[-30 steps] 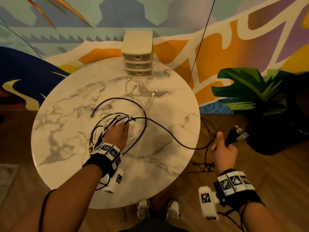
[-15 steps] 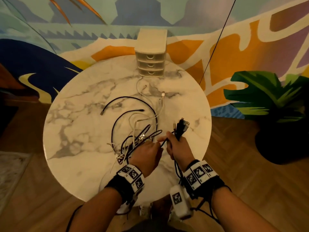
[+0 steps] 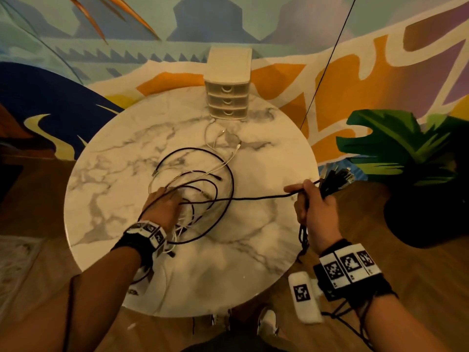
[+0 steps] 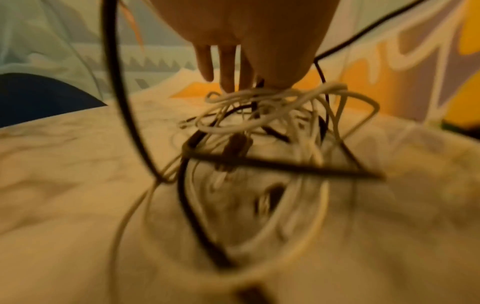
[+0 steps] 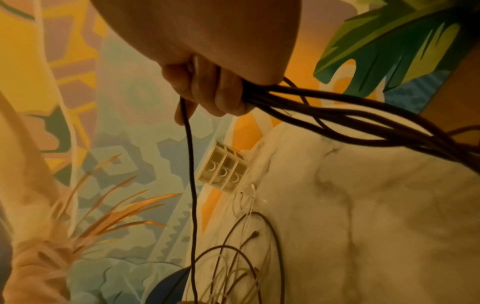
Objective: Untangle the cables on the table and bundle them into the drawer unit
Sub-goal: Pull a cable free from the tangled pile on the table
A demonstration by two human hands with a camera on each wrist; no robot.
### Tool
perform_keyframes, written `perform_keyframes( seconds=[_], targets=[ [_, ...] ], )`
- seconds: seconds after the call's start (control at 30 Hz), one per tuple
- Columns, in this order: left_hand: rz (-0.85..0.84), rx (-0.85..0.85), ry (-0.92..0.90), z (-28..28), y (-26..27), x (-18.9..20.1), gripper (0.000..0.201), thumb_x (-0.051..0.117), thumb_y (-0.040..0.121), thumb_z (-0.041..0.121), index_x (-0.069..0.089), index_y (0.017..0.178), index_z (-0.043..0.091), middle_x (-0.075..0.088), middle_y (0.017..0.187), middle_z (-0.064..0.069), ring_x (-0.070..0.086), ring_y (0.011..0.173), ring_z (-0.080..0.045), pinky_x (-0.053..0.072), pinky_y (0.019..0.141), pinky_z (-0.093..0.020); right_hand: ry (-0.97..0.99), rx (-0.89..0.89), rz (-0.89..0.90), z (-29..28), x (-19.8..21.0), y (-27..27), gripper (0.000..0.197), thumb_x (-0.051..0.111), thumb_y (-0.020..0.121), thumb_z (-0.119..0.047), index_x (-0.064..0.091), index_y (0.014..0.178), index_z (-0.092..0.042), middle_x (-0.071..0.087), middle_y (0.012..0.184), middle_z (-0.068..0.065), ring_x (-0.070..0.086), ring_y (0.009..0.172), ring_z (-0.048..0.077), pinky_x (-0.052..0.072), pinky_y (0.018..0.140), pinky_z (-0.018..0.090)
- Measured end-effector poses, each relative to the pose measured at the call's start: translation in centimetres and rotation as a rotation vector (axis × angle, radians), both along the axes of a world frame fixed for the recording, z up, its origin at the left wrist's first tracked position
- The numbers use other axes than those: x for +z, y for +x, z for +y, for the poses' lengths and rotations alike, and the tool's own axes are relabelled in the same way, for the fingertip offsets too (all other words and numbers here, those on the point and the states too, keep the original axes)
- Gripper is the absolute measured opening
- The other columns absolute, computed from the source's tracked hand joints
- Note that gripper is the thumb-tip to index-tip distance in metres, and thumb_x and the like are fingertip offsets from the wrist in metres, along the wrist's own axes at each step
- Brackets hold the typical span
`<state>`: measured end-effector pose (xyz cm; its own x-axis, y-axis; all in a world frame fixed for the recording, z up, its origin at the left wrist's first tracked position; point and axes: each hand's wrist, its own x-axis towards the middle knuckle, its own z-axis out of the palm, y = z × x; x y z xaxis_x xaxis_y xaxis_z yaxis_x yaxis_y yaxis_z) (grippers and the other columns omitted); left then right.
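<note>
Left hand (image 3: 162,207) sits palm down on the tangle (image 3: 200,189) of black and white cables, left of the table's (image 3: 106,199) middle. In the left wrist view its fingers (image 4: 226,67) point straight down onto the white loops; whether they pinch any strand cannot be told, that view is blurred. Loose black loops ring the hand and spread toward the table centre, with thin white cables (image 3: 223,138) trailing up to the far edge. Drawer unit (image 3: 228,85) stands at the far edge just beyond those white ends, three drawers, all closed. One black cable (image 3: 253,198) runs taut from the tangle rightward, off the table to the right hand (image 3: 314,207). Right hand is held past the table's right edge, fingers (image 5: 207,92) clenched round a bundle (image 5: 363,127) of black cable loops, the taut strand passing over the index finger. Plug ends (image 3: 337,176) stick out above the fist; more loops hang below it. Dark plant pot (image 3: 426,219) with green leaves stands on the wood floor at far right.
</note>
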<state>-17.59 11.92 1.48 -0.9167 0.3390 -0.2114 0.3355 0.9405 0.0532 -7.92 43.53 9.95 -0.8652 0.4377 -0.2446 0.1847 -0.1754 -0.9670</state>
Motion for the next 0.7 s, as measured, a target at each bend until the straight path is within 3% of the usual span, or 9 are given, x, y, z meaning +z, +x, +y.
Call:
perform_keyframes(
  seconds=[0.07, 0.2, 0.27, 0.33, 0.4, 0.47, 0.57, 0.63, 0.7],
  targets=[
    [-0.028, 0.067, 0.089, -0.1, -1.1, 1.3, 0.03, 0.05, 0.091, 0.033, 0.062, 0.115, 0.021, 0.058, 0.123, -0.005, 0.05, 0.109, -0.032, 0.042, 0.092, -0.042, -0.028, -0.045, 0.034, 0.5, 0.4, -0.1, 0.048, 0.036, 0.102, -0.03, 0.069, 0.078, -0.006, 0.03, 0.038, -0.002, 0.022, 0.036, 0.013, 0.015, 0.04, 0.026],
    [-0.038, -0.005, 0.404, 3.2, 0.2, 5.4, 0.027, 0.062, 0.088, 0.024, 0.064, 0.114, 0.019, 0.06, 0.122, -0.001, 0.058, 0.107, -0.021, 0.043, 0.092, -0.029, -0.104, -0.12, 0.051, 1.1, 1.7, -0.4, 0.047, 0.036, 0.102, -0.031, 0.068, 0.078, -0.008, 0.033, 0.039, -0.003, 0.024, 0.036, 0.01, 0.021, 0.037, 0.02],
    [-0.115, 0.009, 0.599, 5.9, 3.1, 6.8, 0.027, 0.064, 0.086, 0.019, 0.065, 0.113, 0.023, 0.061, 0.116, 0.004, 0.061, 0.087, -0.013, 0.047, 0.081, -0.021, -0.099, -0.112, 0.013, 0.6, 1.8, 0.1, 0.047, 0.037, 0.102, -0.031, 0.066, 0.072, -0.009, 0.038, 0.039, -0.004, 0.028, 0.036, 0.009, 0.022, 0.037, 0.02],
    [-0.199, 0.035, 0.754, 8.6, 5.8, 7.3, 0.038, 0.066, 0.085, 0.021, 0.057, 0.122, 0.03, 0.056, 0.109, 0.01, 0.052, 0.064, -0.008, 0.043, 0.066, -0.015, -0.115, -0.07, -0.005, -0.2, 1.7, 0.4, 0.048, 0.037, 0.102, -0.029, 0.061, 0.065, -0.01, 0.04, 0.039, -0.003, 0.031, 0.036, 0.01, 0.022, 0.038, 0.02],
    [-0.24, -0.015, 0.733, 11.2, 7.2, 6.5, 0.053, 0.065, 0.085, 0.027, 0.044, 0.133, 0.033, 0.046, 0.118, 0.011, 0.048, 0.063, -0.005, 0.041, 0.071, -0.017, -0.134, -0.008, -0.019, -0.9, 1.7, 0.5, 0.049, 0.038, 0.101, -0.029, 0.058, 0.06, -0.011, 0.039, 0.038, -0.001, 0.03, 0.036, 0.011, 0.02, 0.039, 0.021],
    [-0.272, -0.042, 0.629, 12.5, 7.6, 5.0, 0.053, 0.063, 0.087, 0.031, 0.041, 0.134, 0.032, 0.037, 0.121, 0.016, 0.053, 0.071, -0.005, 0.041, 0.077, -0.023, -0.123, 0.049, -0.036, -1.3, 1.8, 0.6, 0.051, 0.038, 0.101, -0.029, 0.057, 0.057, -0.012, 0.038, 0.037, 0.0, 0.028, 0.035, 0.012, 0.02, 0.038, 0.021],
    [-0.261, -0.021, 0.56, 11.8, 7.3, 1.8, 0.027, 0.06, 0.089, 0.027, 0.057, 0.114, 0.018, 0.049, 0.11, 0.006, 0.052, 0.089, -0.011, 0.042, 0.086, -0.028, -0.127, 0.048, -0.031, -1.0, 2.2, 0.7, 0.052, 0.038, 0.1, -0.03, 0.056, 0.053, -0.015, 0.036, 0.035, 0.0, 0.026, 0.034, 0.012, 0.02, 0.037, 0.02],
    [-0.295, 0.045, 0.523, 9.9, 6.6, 0.2, 0.011, 0.057, 0.091, 0.021, 0.06, 0.099, 0.013, 0.056, 0.097, -0.001, 0.053, 0.089, -0.017, 0.042, 0.082, -0.028, -0.157, -0.018, -0.012, 0.2, 2.4, 1.0, 0.049, 0.039, 0.1, -0.029, 0.054, 0.056, -0.013, 0.035, 0.036, -0.001, 0.026, 0.033, 0.011, 0.02, 0.036, 0.019],
    [-0.296, 0.156, 0.488, 7.6, 4.9, 0.1, 0.013, 0.055, 0.092, 0.017, 0.062, 0.1, 0.012, 0.061, 0.094, -0.005, 0.059, 0.088, -0.025, 0.043, 0.076, -0.028, -0.201, -0.085, 0.024, 1.6, 2.5, 1.1, 0.045, 0.039, 0.1, -0.028, 0.052, 0.061, -0.01, 0.034, 0.037, -0.003, 0.026, 0.032, 0.009, 0.018, 0.035, 0.016]
  ],
)
